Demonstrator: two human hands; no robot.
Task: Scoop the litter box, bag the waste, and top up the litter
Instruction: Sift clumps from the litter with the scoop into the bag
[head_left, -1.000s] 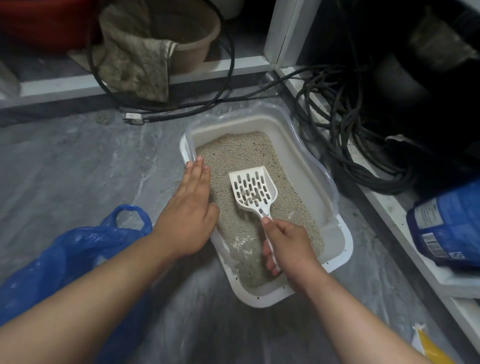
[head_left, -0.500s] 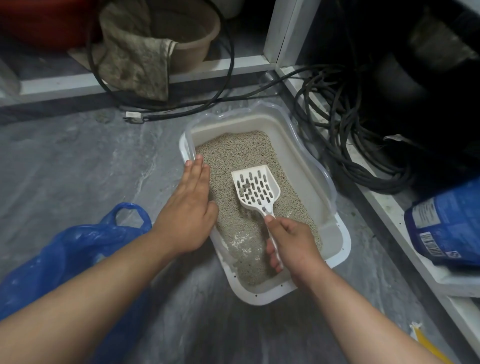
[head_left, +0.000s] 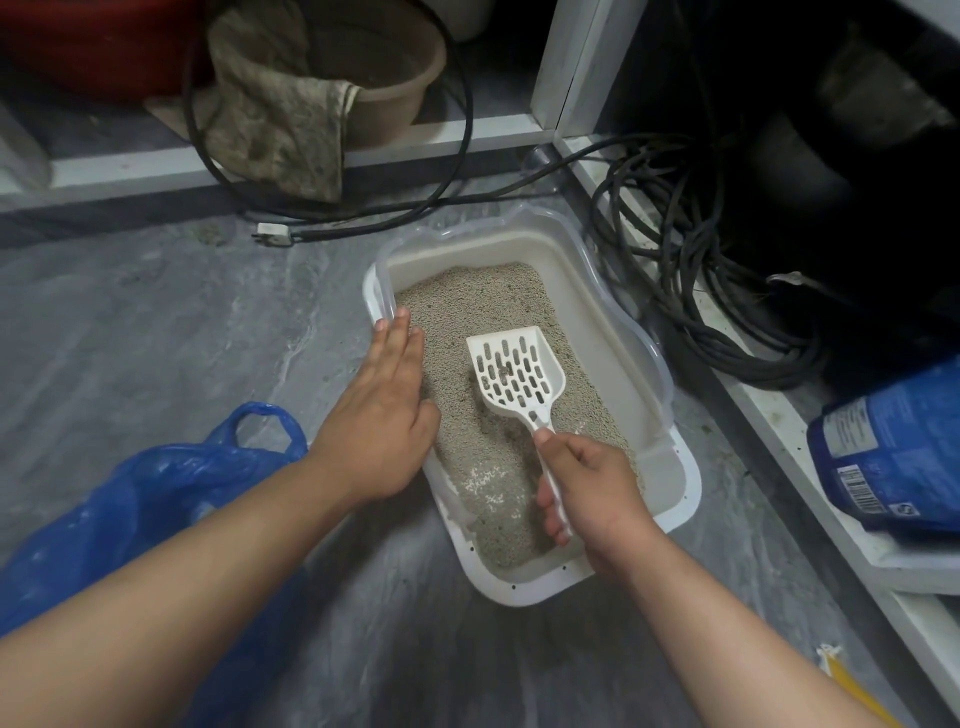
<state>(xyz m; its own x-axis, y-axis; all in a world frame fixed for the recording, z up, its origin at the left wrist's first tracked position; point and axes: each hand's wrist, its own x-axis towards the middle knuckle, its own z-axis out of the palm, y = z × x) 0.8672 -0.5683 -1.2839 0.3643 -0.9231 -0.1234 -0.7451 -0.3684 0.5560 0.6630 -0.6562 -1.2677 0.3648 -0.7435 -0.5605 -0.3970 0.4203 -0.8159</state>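
The litter box (head_left: 670, 499) is a white rectangular tray with a translucent raised rim, set at an angle on the grey floor. It holds a bed of beige granular litter (head_left: 467, 306), with a few white flecks near its near end. The scoop (head_left: 514, 371) is white plastic with a slotted blade; the blade is tilted above the litter and carries a small dark clump. A crumpled blue plastic bag (head_left: 140, 499) lies on the floor left of the box. A blue litter sack (head_left: 893, 447) lies on a white shelf to the right.
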